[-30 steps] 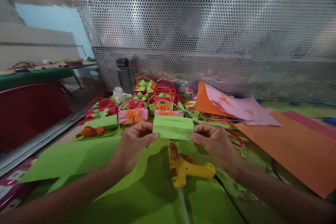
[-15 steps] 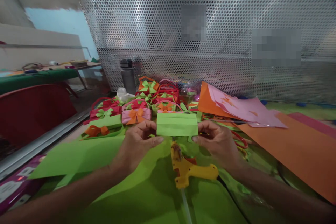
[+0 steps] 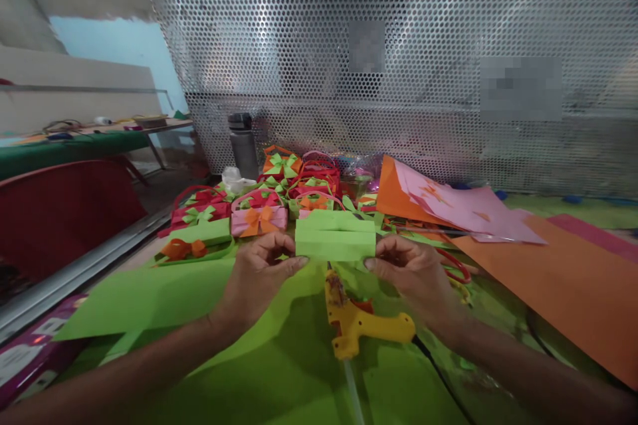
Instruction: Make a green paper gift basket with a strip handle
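A folded light green paper piece (image 3: 335, 242) is held up in the middle, its crease lines running from side to side. My left hand (image 3: 262, 272) pinches its left end between thumb and fingers. At the right end, my right hand (image 3: 411, 272) grips it the same way. Just below the piece, a yellow glue gun (image 3: 369, 322) lies on the green sheet, nozzle pointing away, a clear glue stick and black cord coming from it. Behind the paper stand small paper bags with bows, among them a pink bag with an orange bow (image 3: 259, 220).
Orange sheets (image 3: 558, 285) and pink sheets (image 3: 463, 202) lie at the right. A dark bottle (image 3: 243, 146) stands behind the bags, before a perforated metal panel (image 3: 299, 46). At the lower left is a purple and white box (image 3: 34, 352).
The green paper piece has tilted slightly, and its upper flap now shows more, standing up behind the front face. Both hands keep their hold and have hardly moved.
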Demonstrator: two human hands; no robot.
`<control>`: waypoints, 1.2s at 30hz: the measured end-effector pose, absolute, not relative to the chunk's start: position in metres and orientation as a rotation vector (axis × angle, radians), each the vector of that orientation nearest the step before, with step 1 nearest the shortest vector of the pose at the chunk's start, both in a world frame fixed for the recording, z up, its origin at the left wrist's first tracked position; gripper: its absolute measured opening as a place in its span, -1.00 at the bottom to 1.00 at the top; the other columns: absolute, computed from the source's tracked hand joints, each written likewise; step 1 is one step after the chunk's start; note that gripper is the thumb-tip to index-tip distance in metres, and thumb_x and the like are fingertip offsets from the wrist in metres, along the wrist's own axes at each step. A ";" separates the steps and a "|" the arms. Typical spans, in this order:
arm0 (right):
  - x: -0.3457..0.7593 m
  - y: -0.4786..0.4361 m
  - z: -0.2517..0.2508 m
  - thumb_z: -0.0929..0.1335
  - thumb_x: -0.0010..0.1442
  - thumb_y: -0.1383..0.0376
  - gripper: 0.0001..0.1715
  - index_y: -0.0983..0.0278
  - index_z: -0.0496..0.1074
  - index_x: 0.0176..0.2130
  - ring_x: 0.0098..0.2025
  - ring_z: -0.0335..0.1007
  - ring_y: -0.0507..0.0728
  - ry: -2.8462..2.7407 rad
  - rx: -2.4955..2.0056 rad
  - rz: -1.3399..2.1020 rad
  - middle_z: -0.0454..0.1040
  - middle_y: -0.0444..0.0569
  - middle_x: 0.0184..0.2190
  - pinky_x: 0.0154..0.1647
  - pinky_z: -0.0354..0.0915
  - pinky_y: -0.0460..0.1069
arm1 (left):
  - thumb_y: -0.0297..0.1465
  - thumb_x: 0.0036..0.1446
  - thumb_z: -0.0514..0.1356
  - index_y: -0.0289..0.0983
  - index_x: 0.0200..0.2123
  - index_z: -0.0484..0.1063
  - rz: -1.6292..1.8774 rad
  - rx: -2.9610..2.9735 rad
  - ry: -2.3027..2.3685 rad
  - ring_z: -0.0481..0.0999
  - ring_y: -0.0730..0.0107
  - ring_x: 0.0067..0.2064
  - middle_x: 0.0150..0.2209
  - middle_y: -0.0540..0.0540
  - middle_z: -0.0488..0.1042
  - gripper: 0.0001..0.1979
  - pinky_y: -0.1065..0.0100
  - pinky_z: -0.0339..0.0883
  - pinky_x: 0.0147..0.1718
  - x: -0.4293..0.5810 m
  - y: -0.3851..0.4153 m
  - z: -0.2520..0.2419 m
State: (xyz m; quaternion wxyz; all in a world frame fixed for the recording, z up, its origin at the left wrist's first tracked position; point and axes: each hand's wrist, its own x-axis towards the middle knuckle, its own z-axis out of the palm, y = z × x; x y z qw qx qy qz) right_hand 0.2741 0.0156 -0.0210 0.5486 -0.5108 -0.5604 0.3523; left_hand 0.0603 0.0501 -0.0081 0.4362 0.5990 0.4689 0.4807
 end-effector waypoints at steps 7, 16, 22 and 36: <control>0.274 0.015 -0.014 0.41 -0.10 0.17 -0.74 0.28 0.32 -0.56 -0.62 -0.02 -0.06 -1.333 -1.271 0.818 0.17 -0.22 -0.66 -0.63 -0.03 -0.11 | -0.42 -0.20 0.33 -0.30 -0.56 0.37 1.162 1.415 1.097 0.18 0.62 -0.61 -0.65 0.12 0.28 -0.83 0.55 0.06 -0.63 0.058 0.055 -0.011; 0.276 0.012 -0.002 0.32 0.04 0.05 -0.59 0.30 0.30 -0.60 -0.61 -0.04 -0.06 -1.342 -1.295 0.965 0.16 -0.21 -0.66 -0.61 -0.07 -0.10 | -0.35 -0.15 0.31 -0.31 -0.55 0.35 1.027 1.225 1.044 0.20 0.64 -0.63 -0.64 0.06 0.34 -0.80 0.58 0.03 -0.69 0.056 0.058 -0.002; 0.277 0.009 0.015 0.37 -0.03 0.10 -0.70 0.30 0.44 -0.42 -0.53 0.17 -0.02 -1.335 -1.188 1.035 0.32 -0.16 -0.58 -0.51 0.11 -0.09 | -0.40 -0.25 0.36 -0.31 -0.56 0.31 0.928 0.999 1.009 0.28 0.63 -0.63 -0.66 0.10 0.26 -0.75 0.62 -0.05 -0.76 0.054 0.059 0.020; 0.277 0.001 0.027 0.34 0.00 0.27 -0.78 0.30 0.45 -0.28 -0.29 0.35 0.09 -1.520 -1.109 0.869 0.44 -0.05 -0.37 -0.27 0.28 -0.01 | -0.40 -0.20 0.35 -0.31 -0.52 0.31 1.008 1.047 0.908 0.32 0.62 -0.61 -0.63 0.11 0.28 -0.76 0.61 0.07 -0.73 0.056 0.059 0.026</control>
